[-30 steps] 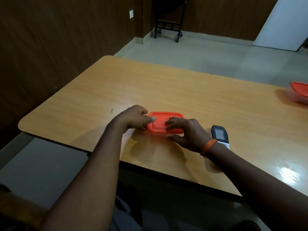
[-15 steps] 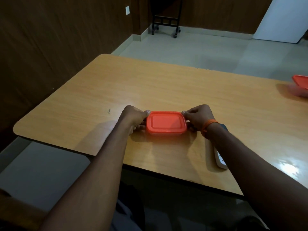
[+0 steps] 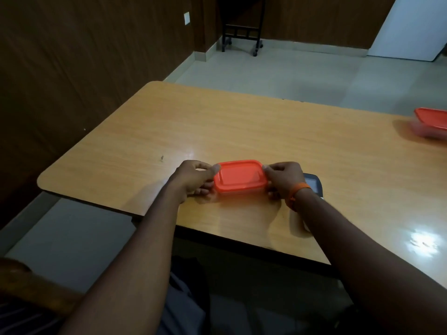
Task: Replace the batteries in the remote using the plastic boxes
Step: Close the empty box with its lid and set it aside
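A: Left hand (image 3: 193,177): what are its fingers (image 3: 204,189) doing?

B: They are curling round the left short end of the orange-lidded box (image 3: 240,176). The thumb is pressing on the lid's rim from above and the other fingers are folding in against the clear wall beneath. A narrow, closed grip.

A: And the right hand (image 3: 285,180)?

B: It is mirroring that. Its thumb tip is sitting on the lid's right rim and its fingers (image 3: 273,194) are tucking in low against that end. Both hands are pinching the same box from opposite ends.

A: So where is the box lying?

B: It is sitting directly between the two sets of fingertips, lid on, long side running from one hand to the other. Whether its base is touching the table (image 3: 242,122) or hanging just off it, the observer cannot tell.

A: The remote (image 3: 313,186)?

B: It is lying on the table just outside the right hand's knuckles and touching no finger. Its dark screen end is showing beyond the orange wristband (image 3: 296,193), and the rest is running back under the forearm.

A: Anything else?

B: A second box (image 3: 430,123), also with an orange lid, is sitting well apart from the right hand's fingers, at the table's far right, cut off by the frame edge.
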